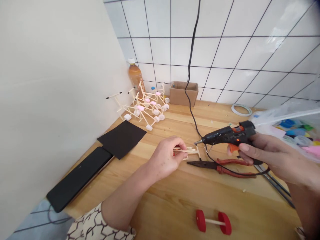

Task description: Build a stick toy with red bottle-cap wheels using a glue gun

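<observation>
My left hand pinches a small frame of pale wooden sticks just above the table, with a bit of red showing between the fingers. The frame's T-shaped end points right, toward the glue gun. My right hand is wrapped round a black hot glue gun with an orange trigger and a lit red light. Its metal nozzle is close to the crossbar of the sticks; whether they touch I cannot tell. Below the gun lie red-handled long-nose pliers. Nearer me rests a pair of red wheels on a stick axle.
Several stick models with white wheels stand at the back left by a drink bottle. A cardboard box, tape roll, black card and phone lie around. A plastic bag of bottle caps is at right; a black cord hangs down.
</observation>
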A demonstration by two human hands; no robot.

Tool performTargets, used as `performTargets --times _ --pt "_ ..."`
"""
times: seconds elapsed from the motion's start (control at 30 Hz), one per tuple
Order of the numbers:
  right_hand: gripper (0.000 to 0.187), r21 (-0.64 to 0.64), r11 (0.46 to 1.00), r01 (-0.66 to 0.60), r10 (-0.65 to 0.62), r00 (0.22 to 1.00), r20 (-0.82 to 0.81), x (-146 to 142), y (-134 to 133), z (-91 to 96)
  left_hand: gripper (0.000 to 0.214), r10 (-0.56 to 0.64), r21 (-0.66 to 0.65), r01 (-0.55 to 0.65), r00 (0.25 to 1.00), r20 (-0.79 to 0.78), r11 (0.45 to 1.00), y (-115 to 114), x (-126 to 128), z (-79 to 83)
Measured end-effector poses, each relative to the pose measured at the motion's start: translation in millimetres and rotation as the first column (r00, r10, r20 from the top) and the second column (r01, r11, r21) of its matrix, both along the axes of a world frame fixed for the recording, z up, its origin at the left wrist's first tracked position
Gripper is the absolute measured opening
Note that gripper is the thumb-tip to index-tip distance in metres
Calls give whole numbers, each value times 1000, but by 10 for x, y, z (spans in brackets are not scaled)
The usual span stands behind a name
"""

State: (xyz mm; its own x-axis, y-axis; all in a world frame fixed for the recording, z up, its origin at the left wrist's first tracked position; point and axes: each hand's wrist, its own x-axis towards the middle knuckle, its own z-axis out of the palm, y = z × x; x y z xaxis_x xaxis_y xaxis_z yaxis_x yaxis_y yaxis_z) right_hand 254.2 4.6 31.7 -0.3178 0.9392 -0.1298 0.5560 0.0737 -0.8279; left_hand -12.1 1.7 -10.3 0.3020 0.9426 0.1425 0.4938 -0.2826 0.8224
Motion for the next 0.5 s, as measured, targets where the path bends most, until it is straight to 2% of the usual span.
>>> performTargets --times 0.13,0.23,0.37,0.5 --pt "34 -84 996 7 -15 995 -102 -51 194 11 6 -1 -7 1 1000 4 1000 9 0 -17" --pt "34 -101 988 120 -133 981 -138 -78 397 21 5 -7 -10 7 1000 6 1000 14 -2 -24" --pt "30 -72 970 233 -239 966 -100 -68 674 -9 5 -4 -21 4 1000 -3 1000 13 4 -18" --pt "27 -49 978 203 -204 979 -14 -63 912 -80 5 13 -23 -13 1000 3 1000 6 16 -12"
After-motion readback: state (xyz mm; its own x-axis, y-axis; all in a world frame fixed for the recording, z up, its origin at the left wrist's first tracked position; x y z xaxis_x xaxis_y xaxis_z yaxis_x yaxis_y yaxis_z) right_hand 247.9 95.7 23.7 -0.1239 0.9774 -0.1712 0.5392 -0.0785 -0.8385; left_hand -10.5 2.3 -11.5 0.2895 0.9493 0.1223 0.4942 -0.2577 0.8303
